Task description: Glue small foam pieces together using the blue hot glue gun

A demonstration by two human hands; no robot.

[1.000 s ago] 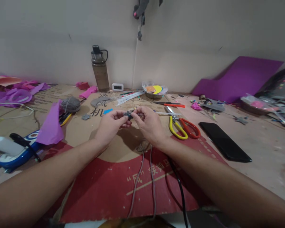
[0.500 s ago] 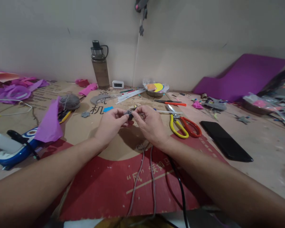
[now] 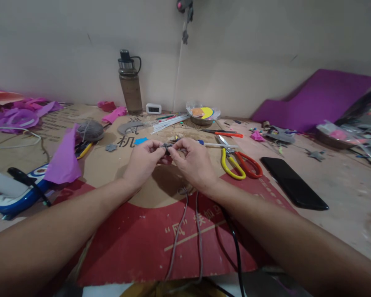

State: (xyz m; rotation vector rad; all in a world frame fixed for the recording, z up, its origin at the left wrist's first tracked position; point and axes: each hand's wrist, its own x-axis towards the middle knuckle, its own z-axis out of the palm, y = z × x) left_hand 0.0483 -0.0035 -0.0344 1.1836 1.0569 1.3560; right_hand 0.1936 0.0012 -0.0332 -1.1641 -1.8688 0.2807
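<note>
Between my two hands is a small dark grey piece (image 3: 166, 147), fuzzy like yarn; most of it is hidden by fingers. My left hand (image 3: 144, 160) pinches its left side between thumb and fingers. On its right side, the thumb and index finger of my right hand (image 3: 194, 163) close on it. Both hands hover over the cardboard sheet (image 3: 136, 255). Below them, grey yarn strands (image 3: 179, 225) run over the red print toward the front edge. Scissors (image 3: 235, 159) with one yellow and one red handle lie just right of my right hand.
A black phone (image 3: 293, 182) lies at the right. Further back stand a water bottle (image 3: 130, 88), a small white clock (image 3: 153, 109) and a bowl (image 3: 202, 119) of foam pieces. At left are a yarn ball (image 3: 91, 131), purple paper (image 3: 64, 159) and a blue-and-white object (image 3: 21, 202). A black cable (image 3: 237, 243) crosses the front edge.
Both hands keep hold of the small grey piece in nearly the same place. The right fingers have shifted slightly on it. The whole view has moved a little.
</note>
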